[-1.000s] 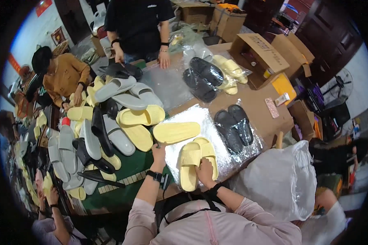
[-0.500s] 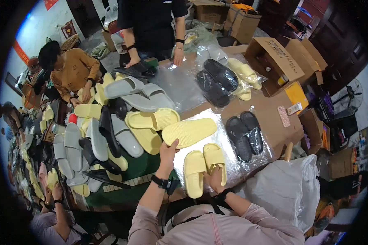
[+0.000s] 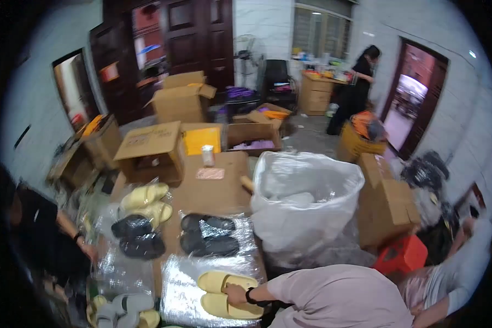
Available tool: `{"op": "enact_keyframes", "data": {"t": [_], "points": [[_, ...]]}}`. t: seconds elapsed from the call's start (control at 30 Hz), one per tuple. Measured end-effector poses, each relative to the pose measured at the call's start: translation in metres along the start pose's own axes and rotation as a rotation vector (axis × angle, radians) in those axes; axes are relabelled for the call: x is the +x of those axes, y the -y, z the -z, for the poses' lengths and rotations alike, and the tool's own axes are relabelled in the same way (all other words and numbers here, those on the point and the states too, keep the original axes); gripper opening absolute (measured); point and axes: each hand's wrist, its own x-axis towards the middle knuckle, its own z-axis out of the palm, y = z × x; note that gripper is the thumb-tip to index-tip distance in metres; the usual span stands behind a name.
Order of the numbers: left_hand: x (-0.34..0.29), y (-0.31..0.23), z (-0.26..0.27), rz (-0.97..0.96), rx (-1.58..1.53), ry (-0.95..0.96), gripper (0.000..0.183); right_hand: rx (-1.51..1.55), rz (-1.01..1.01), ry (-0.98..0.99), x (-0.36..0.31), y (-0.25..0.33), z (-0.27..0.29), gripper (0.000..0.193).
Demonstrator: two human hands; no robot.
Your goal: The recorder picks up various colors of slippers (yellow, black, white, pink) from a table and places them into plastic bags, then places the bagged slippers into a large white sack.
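Observation:
A pair of yellow slippers, one upper (image 3: 212,281) and one lower (image 3: 216,305), lies side by side on a sheet of clear plastic film (image 3: 177,295) near the table's front edge. My right hand (image 3: 236,293), with a black band at the wrist, has its fingers closed at the upper slipper, by its strap. The fingertips are partly hidden. My left hand is out of the picture. Beyond the film, a pair of black slippers (image 3: 208,246) rests in clear plastic.
Bagged yellow slippers (image 3: 147,205) and black slippers (image 3: 142,246) lie at left; grey slippers (image 3: 128,309) sit below. An open carton (image 3: 147,147) and a pink phone-shaped item (image 3: 210,173) are at the back. A large white sack (image 3: 306,218) stands right. Someone in black (image 3: 54,235) stands left.
My view has swung to the right, bringing the sack and room into sight. My left hand and its yellow slipper have left the picture. My right hand remains at the yellow pair.

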Motion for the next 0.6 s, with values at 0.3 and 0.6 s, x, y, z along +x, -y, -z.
{"op": "enact_keyframes", "data": {"t": [0.3, 0.6], "points": [[0.014, -0.035, 0.006, 0.370, -1.052, -0.049, 0.017, 0.157, -0.140, -0.002, 0.005, 0.018, 0.020, 0.035], [0.024, -0.157, 0.125, 0.477, -2.393, -0.235, 0.026, 1.275, 0.314, -0.441, -0.044, 0.111, 0.123, 0.033]]}}
